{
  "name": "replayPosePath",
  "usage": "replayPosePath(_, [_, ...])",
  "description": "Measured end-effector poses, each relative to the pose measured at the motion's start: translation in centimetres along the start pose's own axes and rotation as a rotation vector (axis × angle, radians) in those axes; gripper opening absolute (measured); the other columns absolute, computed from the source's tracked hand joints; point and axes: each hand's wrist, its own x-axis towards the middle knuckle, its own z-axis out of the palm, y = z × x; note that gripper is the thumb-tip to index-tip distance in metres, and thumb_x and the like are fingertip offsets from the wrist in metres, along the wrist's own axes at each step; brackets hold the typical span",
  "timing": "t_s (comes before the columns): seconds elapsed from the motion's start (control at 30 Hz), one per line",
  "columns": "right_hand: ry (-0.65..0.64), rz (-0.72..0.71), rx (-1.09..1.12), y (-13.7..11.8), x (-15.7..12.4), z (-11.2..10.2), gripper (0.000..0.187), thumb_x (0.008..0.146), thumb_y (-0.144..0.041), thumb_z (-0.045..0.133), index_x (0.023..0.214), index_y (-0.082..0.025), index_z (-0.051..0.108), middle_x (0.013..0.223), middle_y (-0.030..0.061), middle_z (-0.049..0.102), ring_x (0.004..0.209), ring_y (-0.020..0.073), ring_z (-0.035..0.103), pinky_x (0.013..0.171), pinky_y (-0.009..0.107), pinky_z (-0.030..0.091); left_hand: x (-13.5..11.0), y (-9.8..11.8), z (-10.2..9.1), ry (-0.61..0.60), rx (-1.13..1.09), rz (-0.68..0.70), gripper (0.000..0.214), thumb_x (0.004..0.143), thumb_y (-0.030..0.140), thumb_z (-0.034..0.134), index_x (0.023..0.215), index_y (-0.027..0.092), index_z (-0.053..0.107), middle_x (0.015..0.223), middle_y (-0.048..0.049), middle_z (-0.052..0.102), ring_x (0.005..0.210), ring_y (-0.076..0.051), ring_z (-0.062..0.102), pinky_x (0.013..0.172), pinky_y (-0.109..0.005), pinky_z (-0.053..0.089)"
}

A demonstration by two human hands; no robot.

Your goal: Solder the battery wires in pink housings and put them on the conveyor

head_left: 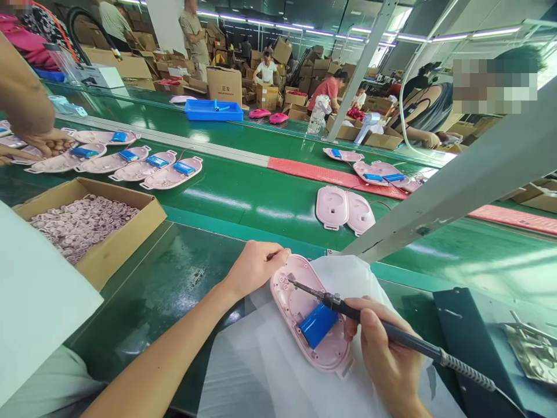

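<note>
Pink plastic shell half (290,302) lies open-side up on a white foam sheet (278,377) on the green bench (174,278), blue battery pack (318,325) inside; judged light, thin-walled, stiff, scuff-prone (hold by the rim). Left hand (255,267) pinches its far end; right hand (387,354) grips a soldering iron (404,338) pen-style, tip inside the shell. Legible print: "正发" on a far carton (224,85).

A green conveyor bench (174,290) carries a cardboard box (130,239). Right of the box lies a white sheet (278,377); beyond it, pink shells (143,169).
</note>
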Motion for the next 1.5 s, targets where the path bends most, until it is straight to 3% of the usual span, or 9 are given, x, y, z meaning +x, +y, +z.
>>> replayPosePath(1.07, [-0.006,-0.027,0.000,0.01,0.16,-0.12,0.020,0.103,-0.028,0.064,0.100,-0.025,0.084,0.057,-0.0012,0.066,0.046,0.0148,0.061,0.044,0.026,0.048,0.00,0.23,-0.09,-0.002,-0.010,0.020,0.048,0.099,0.043,0.049,0.061,0.021,0.029,0.061,0.0048,0.022,0.058,-0.010,0.023,0.055,-0.029,0.017])
replayPosePath(1.5, [-0.017,-0.044,-0.022,-0.04,0.33,-0.20,0.022,0.103,-0.027,0.063,0.102,-0.032,0.084,0.055,-0.0016,0.065,0.044,0.0168,0.061,0.042,0.028,0.050,0.03,0.33,-0.07,0.002,-0.001,0.017,0.048,0.099,0.043,0.049,0.060,0.021,0.030,0.061,0.0047,0.024,0.058,-0.010,0.023,0.055,-0.029,0.017])
